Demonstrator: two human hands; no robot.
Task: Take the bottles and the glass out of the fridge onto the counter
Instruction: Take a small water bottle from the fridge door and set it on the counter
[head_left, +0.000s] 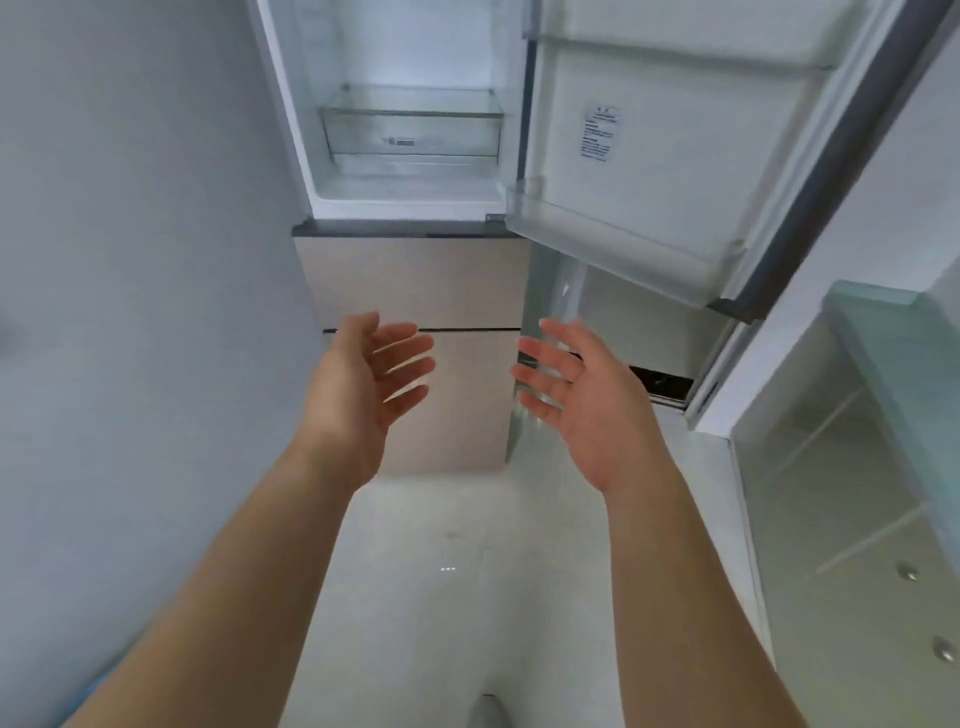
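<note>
The fridge (405, 202) stands ahead with its upper door (701, 130) swung open to the right. Inside I see a clear drawer (410, 130) and white walls; no bottle or glass shows in the compartment or in the door shelf (618, 244). My left hand (363, 384) and my right hand (582, 395) are held out in front of the fridge's lower beige doors, palms facing each other, fingers straight and spread. Neither hand holds anything.
A grey wall (145, 260) runs along the left. At the right stands a white cabinet with a glass-topped edge (872, 306) and round knobs (906, 571). The pale tiled floor (457, 571) lies below my arms.
</note>
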